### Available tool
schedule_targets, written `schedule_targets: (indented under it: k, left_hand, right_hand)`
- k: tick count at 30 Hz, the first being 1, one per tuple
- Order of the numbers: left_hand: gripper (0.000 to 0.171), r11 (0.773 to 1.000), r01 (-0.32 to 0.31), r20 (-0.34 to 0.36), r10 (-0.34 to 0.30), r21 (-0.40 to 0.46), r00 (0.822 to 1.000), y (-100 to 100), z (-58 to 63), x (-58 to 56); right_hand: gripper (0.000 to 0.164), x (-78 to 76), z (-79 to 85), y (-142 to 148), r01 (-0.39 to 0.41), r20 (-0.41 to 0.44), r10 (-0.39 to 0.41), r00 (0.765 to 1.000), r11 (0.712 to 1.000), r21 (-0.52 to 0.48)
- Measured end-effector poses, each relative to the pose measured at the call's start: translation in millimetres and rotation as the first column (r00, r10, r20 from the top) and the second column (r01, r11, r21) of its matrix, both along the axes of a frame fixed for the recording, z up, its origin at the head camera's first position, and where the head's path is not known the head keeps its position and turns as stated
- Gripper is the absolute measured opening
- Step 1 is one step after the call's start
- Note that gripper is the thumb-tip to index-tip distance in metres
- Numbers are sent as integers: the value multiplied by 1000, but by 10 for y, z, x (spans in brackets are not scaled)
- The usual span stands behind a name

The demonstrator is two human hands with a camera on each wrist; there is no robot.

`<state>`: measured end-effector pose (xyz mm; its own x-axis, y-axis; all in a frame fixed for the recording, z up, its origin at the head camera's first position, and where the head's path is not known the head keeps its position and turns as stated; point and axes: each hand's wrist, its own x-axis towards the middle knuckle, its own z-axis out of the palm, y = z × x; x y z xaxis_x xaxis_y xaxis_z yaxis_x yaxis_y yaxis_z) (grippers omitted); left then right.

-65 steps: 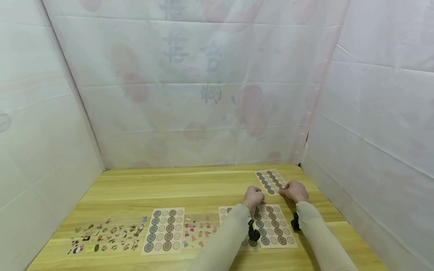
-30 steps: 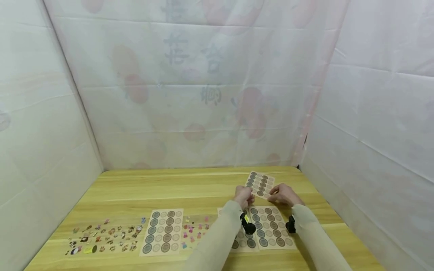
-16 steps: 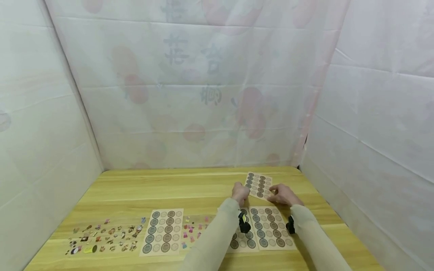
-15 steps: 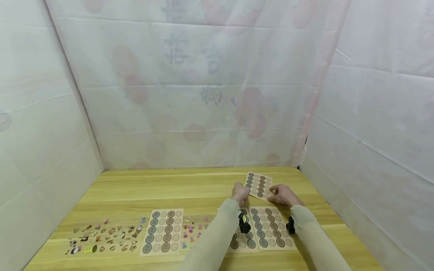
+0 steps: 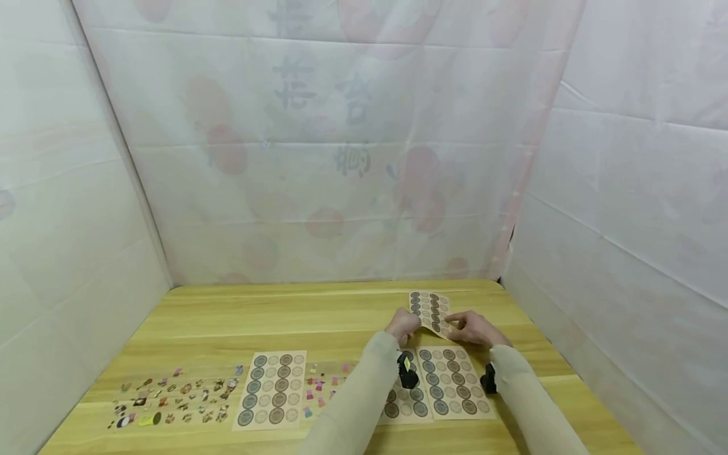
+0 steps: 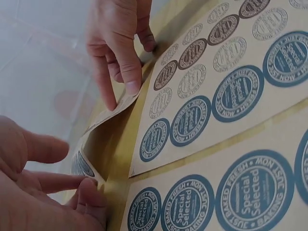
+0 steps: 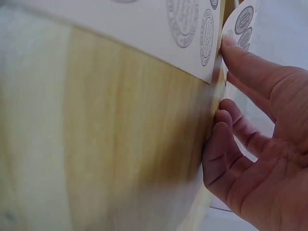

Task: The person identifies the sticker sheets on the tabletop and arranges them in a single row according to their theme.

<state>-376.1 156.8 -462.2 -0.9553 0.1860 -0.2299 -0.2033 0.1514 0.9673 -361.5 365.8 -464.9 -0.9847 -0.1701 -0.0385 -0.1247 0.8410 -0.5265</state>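
A sheet of round stickers [image 5: 428, 308], printed with blue, brown and pale circles, is at the back right of the table. My left hand [image 5: 403, 324] pinches its near left corner between thumb and fingers. At the near right corner, my right hand [image 5: 473, 328] holds the edge with thumb and index finger. In the left wrist view the sheet's near edge bows up between the left hand [image 6: 48, 185] and the right hand [image 6: 118, 45]. The right wrist view has the right hand's thumb [image 7: 245, 62] against the sheet [image 7: 244, 21].
Two similar sticker sheets [image 5: 455, 382] lie side by side just nearer than the hands, the left one partly under the left sleeve [image 5: 355, 392]. Further left are a clear sheet of pink stickers [image 5: 321, 385], another round-sticker sheet [image 5: 273, 390] and a clear sheet of small stickers [image 5: 176, 398]. White cloth walls [image 5: 341, 189] surround the table.
The sticker sheet has shifted left and turned straighter. My left hand has moved left and taken its near left corner; the right hand has followed leftward, and the near edge now bows.
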Motion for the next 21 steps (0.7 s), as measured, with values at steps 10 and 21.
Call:
schedule_targets:
  k: [10,21]
  left_hand:
    - [35,986,-10,-46,3,-167,999,57,-20,13]
    - [39,865,-99,-248,-30,-491,968,-8,-25,77]
  right_hand:
    - [50,-7,-20,5,-34,-18,33,999,999,-29]
    - [51,-30,-55,-16,-47,-4,47,999,998,-47]
